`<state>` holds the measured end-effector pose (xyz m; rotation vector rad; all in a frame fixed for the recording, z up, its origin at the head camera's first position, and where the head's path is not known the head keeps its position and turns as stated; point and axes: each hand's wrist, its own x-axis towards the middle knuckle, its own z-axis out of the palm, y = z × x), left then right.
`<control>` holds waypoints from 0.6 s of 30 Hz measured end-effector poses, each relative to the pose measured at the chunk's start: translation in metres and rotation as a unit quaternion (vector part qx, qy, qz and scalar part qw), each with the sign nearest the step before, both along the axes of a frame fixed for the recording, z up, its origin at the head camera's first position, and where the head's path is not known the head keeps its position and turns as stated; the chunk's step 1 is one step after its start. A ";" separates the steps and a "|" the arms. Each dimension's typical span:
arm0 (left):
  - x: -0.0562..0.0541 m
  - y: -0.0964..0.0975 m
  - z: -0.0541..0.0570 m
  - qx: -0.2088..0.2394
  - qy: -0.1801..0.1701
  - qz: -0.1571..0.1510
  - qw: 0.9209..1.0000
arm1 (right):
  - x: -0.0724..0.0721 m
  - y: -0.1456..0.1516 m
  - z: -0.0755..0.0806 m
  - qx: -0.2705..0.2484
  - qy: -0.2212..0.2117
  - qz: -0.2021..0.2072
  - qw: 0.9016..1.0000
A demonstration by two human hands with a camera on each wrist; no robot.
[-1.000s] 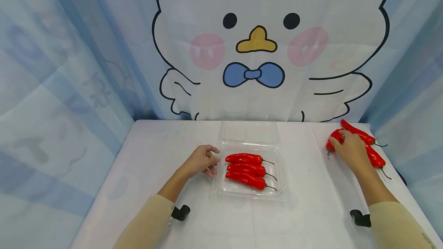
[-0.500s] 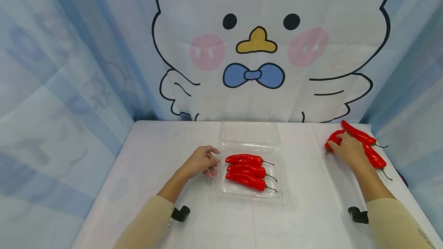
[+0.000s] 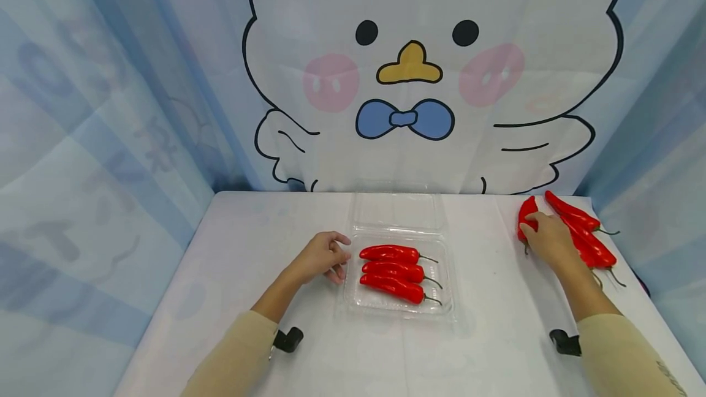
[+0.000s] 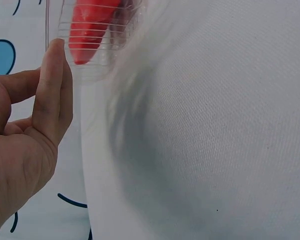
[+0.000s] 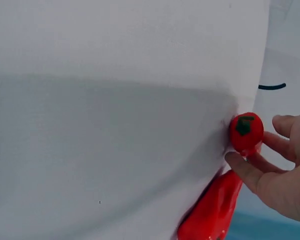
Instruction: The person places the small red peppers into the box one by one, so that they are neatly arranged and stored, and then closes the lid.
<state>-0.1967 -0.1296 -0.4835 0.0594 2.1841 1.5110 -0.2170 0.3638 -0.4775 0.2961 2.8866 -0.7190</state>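
My right hand (image 3: pixel 551 241) is at the far right of the table, its fingers and thumb around a red chili pepper (image 3: pixel 526 208). The pepper's green stem end faces the camera in the right wrist view, where the hand (image 5: pixel 285 170) reaches it from the right. More red peppers (image 3: pixel 573 210) lie beside that hand, one partly hidden under the forearm. My left hand (image 3: pixel 322 256) has loosely bent fingers at the left edge of a clear plastic clamshell box (image 3: pixel 358 306). Inside the box three red peppers (image 3: pixel 393 271) lie in a row, stems to the right.
The box's lid (image 3: pixel 397 210) is raised open toward the back of the white table (image 3: pixel 265 219). A printed cartoon curtain (image 3: pixel 408 158) hangs right behind the table edge, with blue curtains on both sides. Black camera mounts (image 3: pixel 565 343) sit at both wrists.
The pepper at my right hand has turned so its tip points to the back, and sits apart from the others. The right hand shifted slightly left. My left hand and the box stayed put.
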 end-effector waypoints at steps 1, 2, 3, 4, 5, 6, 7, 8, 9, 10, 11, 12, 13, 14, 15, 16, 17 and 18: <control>0.000 0.000 0.000 0.000 0.000 0.000 1.000 | 0.000 -0.001 -0.001 0.001 0.008 -0.001 1.000; 0.000 0.000 0.000 0.000 0.001 -0.001 1.000 | -0.001 -0.002 -0.003 0.003 0.017 -0.001 1.000; -0.001 0.000 0.000 0.000 0.001 -0.001 1.000 | -0.001 -0.002 -0.004 0.005 0.025 -0.002 1.000; -0.001 0.000 0.000 0.000 0.001 -0.001 1.000 | -0.001 -0.003 -0.006 0.005 0.030 -0.004 1.000; -0.001 0.000 0.001 -0.001 0.001 -0.001 1.000 | -0.001 -0.003 -0.007 0.004 0.034 -0.008 0.999; -0.001 0.001 0.001 -0.001 0.001 -0.001 1.000 | -0.001 -0.003 -0.008 0.002 0.036 -0.011 0.999; -0.001 0.001 0.001 -0.001 0.000 0.000 1.000 | -0.001 -0.004 -0.009 0.001 0.038 -0.013 0.999; -0.001 0.001 0.001 -0.002 0.000 0.000 1.000 | -0.001 -0.004 -0.010 -0.001 0.040 -0.015 0.999; 0.000 0.001 0.002 -0.003 0.001 0.000 1.000 | -0.001 -0.004 -0.010 -0.004 0.041 -0.017 0.999; 0.000 0.001 0.002 -0.004 0.001 0.001 1.000 | -0.002 -0.003 -0.010 -0.007 0.041 -0.018 0.999; 0.000 0.001 0.002 -0.004 0.001 0.001 1.000 | -0.002 -0.004 -0.010 -0.010 0.042 -0.018 0.999; 0.000 0.002 0.003 -0.004 0.001 0.002 1.000 | -0.002 -0.004 -0.010 -0.013 0.043 -0.018 0.999; 0.000 0.001 0.003 -0.004 0.001 0.002 1.000 | -0.002 -0.004 -0.010 -0.015 0.045 -0.016 0.999; 0.001 0.001 0.003 -0.004 0.001 0.002 1.000 | -0.002 -0.004 -0.010 -0.016 0.047 -0.016 0.999; 0.001 0.001 0.004 -0.004 0.001 0.002 1.000 | -0.002 -0.004 -0.009 -0.016 0.048 -0.014 0.999; 0.001 0.001 0.004 -0.003 0.000 0.002 1.000 | -0.002 -0.005 -0.009 -0.017 0.048 -0.014 0.999; 0.001 0.001 0.004 -0.003 0.000 0.002 1.000 | -0.002 -0.006 -0.009 -0.018 0.047 -0.014 0.999; 0.001 0.001 0.004 -0.003 -0.001 0.002 1.000 | -0.002 -0.007 -0.009 -0.018 0.045 -0.014 0.999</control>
